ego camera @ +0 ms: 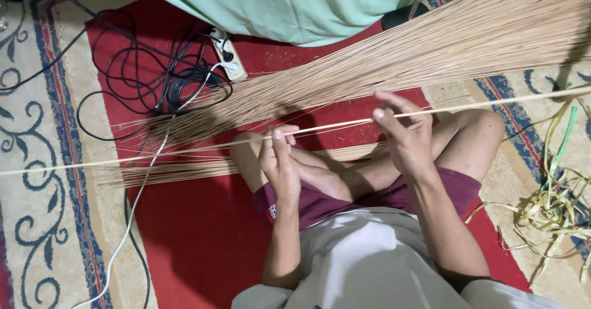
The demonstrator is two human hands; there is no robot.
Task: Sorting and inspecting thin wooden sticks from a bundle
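1. My left hand (pixel 278 161) pinches the long thin stick (pixel 184 150), which runs from nine o'clock to two o'clock.
2. My right hand (pixel 403 133) grips the same stick.
3. Beyond, at twelve, lies the bundle of sticks (pixel 400 63).

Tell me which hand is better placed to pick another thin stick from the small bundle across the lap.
Left, probably. The left hand pinches the long thin pale stick just above the small flat bundle of tan sticks, which extends to that side. The right hand holds the same stick higher, farther from it.
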